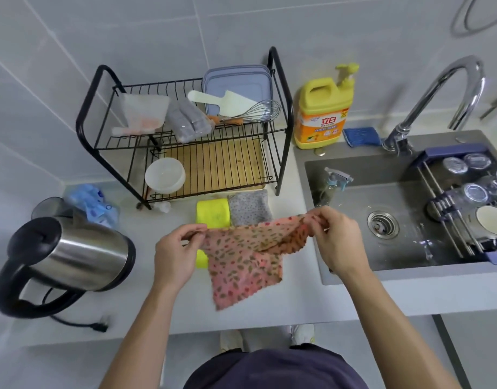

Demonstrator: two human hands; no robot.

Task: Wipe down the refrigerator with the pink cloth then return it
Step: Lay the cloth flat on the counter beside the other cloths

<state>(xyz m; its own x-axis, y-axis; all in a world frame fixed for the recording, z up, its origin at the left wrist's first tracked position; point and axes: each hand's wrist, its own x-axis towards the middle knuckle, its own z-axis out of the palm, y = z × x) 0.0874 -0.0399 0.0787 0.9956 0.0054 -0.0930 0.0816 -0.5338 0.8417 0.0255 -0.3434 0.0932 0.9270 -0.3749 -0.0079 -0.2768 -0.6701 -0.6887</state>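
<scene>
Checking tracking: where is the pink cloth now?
Head view, centre: the pink cloth hangs over the counter, pinched by the left hand and right hand, in front of the yellow cloth and grey cloth, left of the sink.

The cloth point(243, 259) is pink with brown leaf specks (yellow cloth point(212, 214) and grey speckled cloth point(248, 206) behind).

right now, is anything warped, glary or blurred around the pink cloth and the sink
Head view: the wide lens bows the wall tile lines and stretches the kettle at the edge; glare streaks its steel body and the faucet, and the wet sink floor glints; light is soft, shadows faint; the pink cloth, pinched by the left hand and right hand, reads fairly sharp.
</scene>
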